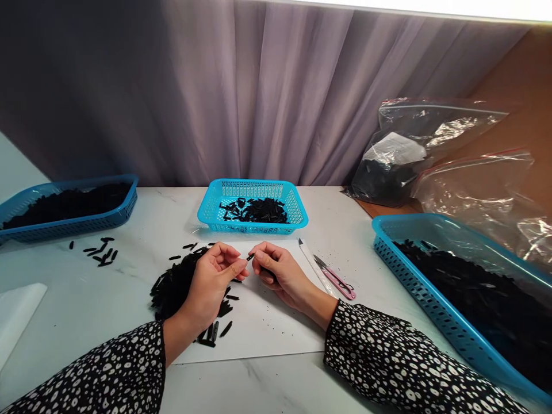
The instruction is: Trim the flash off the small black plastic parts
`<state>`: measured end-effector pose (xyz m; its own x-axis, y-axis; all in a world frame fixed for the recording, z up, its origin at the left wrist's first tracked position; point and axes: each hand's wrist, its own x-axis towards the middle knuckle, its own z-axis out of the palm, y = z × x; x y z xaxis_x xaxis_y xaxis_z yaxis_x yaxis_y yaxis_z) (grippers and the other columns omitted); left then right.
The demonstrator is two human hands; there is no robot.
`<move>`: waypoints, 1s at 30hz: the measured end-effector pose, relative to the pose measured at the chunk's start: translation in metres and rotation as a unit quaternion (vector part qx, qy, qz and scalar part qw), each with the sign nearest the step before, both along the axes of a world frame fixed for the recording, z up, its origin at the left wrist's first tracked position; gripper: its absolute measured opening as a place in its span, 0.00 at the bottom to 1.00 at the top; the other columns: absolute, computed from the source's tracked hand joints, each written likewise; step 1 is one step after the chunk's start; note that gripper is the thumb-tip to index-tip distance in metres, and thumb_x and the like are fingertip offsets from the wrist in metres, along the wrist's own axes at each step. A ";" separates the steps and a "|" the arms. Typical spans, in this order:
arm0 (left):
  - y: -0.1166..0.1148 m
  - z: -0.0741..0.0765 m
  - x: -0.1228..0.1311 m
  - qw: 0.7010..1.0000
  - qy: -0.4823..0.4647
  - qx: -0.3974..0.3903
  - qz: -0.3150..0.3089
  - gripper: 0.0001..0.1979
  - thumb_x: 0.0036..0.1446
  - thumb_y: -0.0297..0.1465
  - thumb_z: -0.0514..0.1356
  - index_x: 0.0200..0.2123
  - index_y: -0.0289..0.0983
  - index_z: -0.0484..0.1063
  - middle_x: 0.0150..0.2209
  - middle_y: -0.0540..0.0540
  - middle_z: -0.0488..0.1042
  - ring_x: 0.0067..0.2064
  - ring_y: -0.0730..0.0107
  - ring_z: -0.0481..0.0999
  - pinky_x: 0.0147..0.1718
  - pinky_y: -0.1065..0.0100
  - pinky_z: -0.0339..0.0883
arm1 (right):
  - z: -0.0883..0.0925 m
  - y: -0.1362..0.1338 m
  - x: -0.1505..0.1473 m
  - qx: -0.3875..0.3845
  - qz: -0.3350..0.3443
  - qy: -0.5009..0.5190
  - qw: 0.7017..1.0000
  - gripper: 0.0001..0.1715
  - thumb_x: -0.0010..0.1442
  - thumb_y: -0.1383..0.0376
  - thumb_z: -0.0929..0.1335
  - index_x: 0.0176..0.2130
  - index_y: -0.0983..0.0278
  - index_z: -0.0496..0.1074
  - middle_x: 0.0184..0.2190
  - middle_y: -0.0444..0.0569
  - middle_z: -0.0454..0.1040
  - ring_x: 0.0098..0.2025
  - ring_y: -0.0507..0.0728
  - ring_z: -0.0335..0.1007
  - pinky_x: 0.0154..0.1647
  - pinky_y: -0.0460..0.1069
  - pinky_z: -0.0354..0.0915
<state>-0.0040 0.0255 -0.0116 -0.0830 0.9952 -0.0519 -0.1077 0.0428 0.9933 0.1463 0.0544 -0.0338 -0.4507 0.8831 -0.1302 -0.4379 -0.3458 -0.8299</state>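
Grey curtain (284, 98) at the back, white table (259, 388) below, bare strip along the near edge of the paper (276, 336). Above that paper, left hand (213, 279) and right hand (282, 270) pinch one small black piece (250, 257) at their fingertips! Tight on the left, with the black pile (170, 293) crowding in; clear paper by the right wrist, scissors (336, 279) beyond. Left hand covers some pile; right basket (414, 282) runs out of frame; pinched piece is partly hidden.
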 end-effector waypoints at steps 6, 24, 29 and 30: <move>0.000 0.008 -0.032 0.916 0.356 0.126 -0.133 0.12 0.56 0.38 0.65 0.43 0.43 0.76 0.46 0.42 0.78 0.50 0.54 0.75 0.52 0.54 0.66 | 0.000 0.002 0.002 -0.008 -0.043 0.000 0.999 0.20 0.43 0.56 0.80 0.29 0.67 0.75 0.20 0.40 0.68 0.16 0.43 0.49 0.14 0.42 0.35; -0.011 -0.013 -0.045 0.731 0.574 0.305 -0.209 0.18 0.62 0.19 0.52 0.45 0.44 0.77 0.37 0.45 0.76 0.40 0.58 0.72 0.44 0.58 0.62 | -0.001 0.004 0.007 -0.024 -0.041 0.047 0.998 0.18 0.45 0.60 0.80 0.35 0.65 0.79 0.28 0.46 0.78 0.17 0.43 0.48 0.14 0.43 0.36; -0.002 -0.010 -0.039 0.754 0.552 0.305 -0.184 0.17 0.60 0.17 0.53 0.39 0.42 0.77 0.34 0.46 0.72 0.37 0.59 0.69 0.39 0.61 0.60 | -0.005 0.004 0.008 -0.012 -0.026 0.046 0.998 0.17 0.47 0.60 0.79 0.37 0.65 0.79 0.31 0.47 0.79 0.17 0.43 0.48 0.15 0.43 0.37; -0.001 -0.010 -0.038 0.767 0.540 0.303 -0.170 0.17 0.60 0.18 0.53 0.41 0.42 0.77 0.35 0.45 0.72 0.38 0.59 0.70 0.40 0.61 0.61 | -0.005 0.004 0.008 -0.010 -0.024 0.047 0.999 0.17 0.47 0.60 0.79 0.37 0.65 0.79 0.30 0.47 0.79 0.17 0.43 0.48 0.15 0.43 0.37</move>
<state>-0.0418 0.0249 -0.0211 0.5169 0.7836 0.3447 0.7068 -0.6178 0.3447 0.1547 0.0584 -0.0386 -0.4194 0.9015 -0.1065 -0.5303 -0.3385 -0.7773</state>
